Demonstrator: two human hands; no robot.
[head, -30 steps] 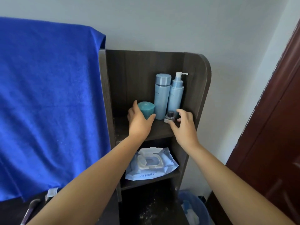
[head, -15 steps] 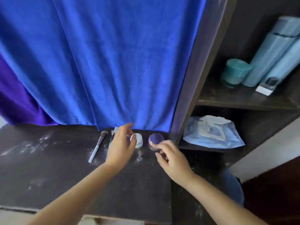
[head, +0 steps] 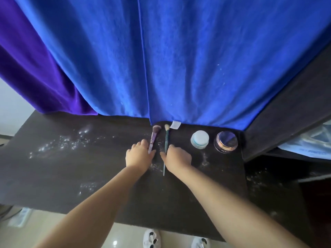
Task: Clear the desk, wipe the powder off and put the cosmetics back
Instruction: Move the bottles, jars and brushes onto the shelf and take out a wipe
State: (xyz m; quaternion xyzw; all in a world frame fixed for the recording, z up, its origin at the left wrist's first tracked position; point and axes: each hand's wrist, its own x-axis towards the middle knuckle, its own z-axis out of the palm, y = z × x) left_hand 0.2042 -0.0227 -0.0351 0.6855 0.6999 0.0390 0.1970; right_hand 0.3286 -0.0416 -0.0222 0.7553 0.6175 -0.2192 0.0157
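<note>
Two makeup brushes lie on the dark desk (head: 75, 172), side by side below the blue cloth. My left hand (head: 139, 154) rests on the handle of the purple brush (head: 154, 134), fingers curled over it. The fingers of my right hand (head: 176, 157) pinch the thin handle of the teal brush (head: 166, 140), which still lies flat. To the right stand a white jar (head: 199, 139) and a round jar with a shiny purple lid (head: 226, 141). White powder (head: 64, 142) is scattered over the desk.
A blue cloth (head: 179, 59) hangs behind the desk, a purple one (head: 32, 68) at the left. A dark shelf unit (head: 286, 113) rises at the right, with a wet-wipe pack (head: 311, 145) on its shelf. The floor and my white shoes show below the front edge.
My view dropped from the shelf to the desk. My hands left the two jars and moved left onto the two brushes.
</note>
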